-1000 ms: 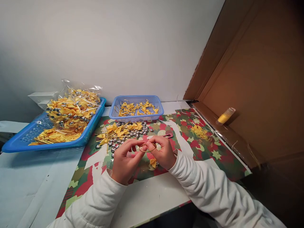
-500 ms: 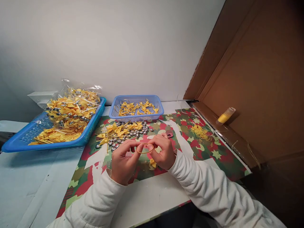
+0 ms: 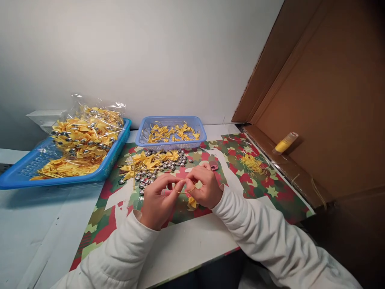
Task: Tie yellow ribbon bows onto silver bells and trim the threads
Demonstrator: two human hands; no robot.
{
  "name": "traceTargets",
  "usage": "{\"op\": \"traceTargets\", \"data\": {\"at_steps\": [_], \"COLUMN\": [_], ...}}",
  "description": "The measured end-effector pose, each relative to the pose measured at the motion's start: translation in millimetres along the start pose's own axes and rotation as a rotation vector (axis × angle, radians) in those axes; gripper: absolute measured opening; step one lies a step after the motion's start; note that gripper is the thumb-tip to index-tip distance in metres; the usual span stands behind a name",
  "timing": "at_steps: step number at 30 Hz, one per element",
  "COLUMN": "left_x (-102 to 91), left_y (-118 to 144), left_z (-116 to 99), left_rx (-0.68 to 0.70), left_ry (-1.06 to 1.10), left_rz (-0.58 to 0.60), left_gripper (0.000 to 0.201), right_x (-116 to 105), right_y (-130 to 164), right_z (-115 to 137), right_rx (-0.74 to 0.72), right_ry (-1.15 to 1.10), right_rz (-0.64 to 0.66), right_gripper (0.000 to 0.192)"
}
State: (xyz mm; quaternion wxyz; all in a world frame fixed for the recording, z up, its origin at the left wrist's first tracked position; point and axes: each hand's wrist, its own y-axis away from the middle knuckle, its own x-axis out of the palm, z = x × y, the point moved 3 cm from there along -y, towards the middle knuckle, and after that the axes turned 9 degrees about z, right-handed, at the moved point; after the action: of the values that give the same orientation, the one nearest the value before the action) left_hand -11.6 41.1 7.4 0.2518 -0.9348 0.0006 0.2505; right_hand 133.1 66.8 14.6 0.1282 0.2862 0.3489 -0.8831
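Many silvery beads [image 3: 146,175], ylw ribbons [image 3: 152,161] nr L hand [image 3: 158,202] (basket [image 3: 170,145] behind)

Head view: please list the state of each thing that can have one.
Thin golden cord, curved, pinched
Left hand, pinching cord
Right hand, pinching cord
Clear plastic bag, filled
Large blue plastic basket, loaded
Smaller light-blue plastic basket, partly filled
Yellow fabric pieces, piled
Small silver beads, loose
Thin yellow threads, tangled
Yellow-and-clear cylinder, upright or tilted unclear
Small pink object, partly hidden
Camouflage-patterned sheet, white patches showing
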Motion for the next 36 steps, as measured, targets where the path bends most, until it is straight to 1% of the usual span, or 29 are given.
{"op": "traceTargets", "data": {"at_steps": [2,6,7,9,11,13,15,17,19,22,23,24,27,31,36], "left_x": [2.9,15.0,18.0,22.3,24.7,26.2,27.4,28.1,28.3,27.9,27.5,27.0,24.7,21.6,20.9], "left_y": [-2.0,0.2,1.9,5.2,7.4,8.3,8.4,8.0,7.4,7.0,7.0,7.0,6.9,5.5,5.8], "left_z": [-0.7,-1.8,-1.2,0.7,2.6,4.3,5.6,6.0,5.9,6.6,7.0,7.5,7.1,1.7,-1.3], "left_rx": [-0.016,0.008,0.002,-0.023,-0.041,-0.057,-0.070,-0.071,-0.063,-0.057,-0.063,-0.074,-0.128,-0.183,-0.201], "left_ry": [-0.050,-0.242,-0.288,-0.345,-0.365,-0.361,-0.339,-0.315,-0.298,-0.267,-0.248,-0.221,-0.099,0.082,0.194], "left_rz": [0.101,0.415,0.474,0.543,0.563,0.576,0.601,0.617,0.618,0.593,0.577,0.557,0.490,0.410,0.350], "left_gripper": [0.013,0.014,0.014,0.017,0.015,0.012,0.009,0.009,0.008,0.007,0.007,0.007,0.006,0.011,0.011], "right_x": [-2.1,-8.3,-9.0,-8.1,-4.9,-1.8,-2.2,-8.2,-18.8,-36.4,-40.8,-43.8,-44.0,-35.0,-32.3], "right_y": [-1.6,-3.8,-3.9,-3.7,-3.5,-4.6,-7.4,-11.2,-13.7,-10.7,-8.1,-5.2,4.3,14.2,20.4], "right_z": [-2.3,-7.1,-8.2,-10.3,-12.4,-14.5,-15.6,-14.7,-11.5,-6.3,-6.0,-6.8,-12.4,-19.0,-15.7], "right_rx": [0.021,0.090,0.107,0.141,0.162,0.179,0.195,0.200,0.168,0.079,0.061,0.055,0.060,0.069,0.016], "right_ry": [-0.010,-0.063,-0.068,-0.073,-0.097,-0.151,-0.208,-0.234,-0.208,-0.167,-0.154,-0.134,-0.131,-0.205,-0.074], "right_rz": [0.003,-0.042,-0.051,-0.055,-0.038,0.007,0.094,0.239,0.440,0.715,0.765,0.787,0.729,0.532,0.351], "right_gripper": [0.023,0.024,0.024,0.024,0.023,0.021,0.020,0.020,0.021,0.021,0.020,0.018,0.018,0.019,0.016]}}
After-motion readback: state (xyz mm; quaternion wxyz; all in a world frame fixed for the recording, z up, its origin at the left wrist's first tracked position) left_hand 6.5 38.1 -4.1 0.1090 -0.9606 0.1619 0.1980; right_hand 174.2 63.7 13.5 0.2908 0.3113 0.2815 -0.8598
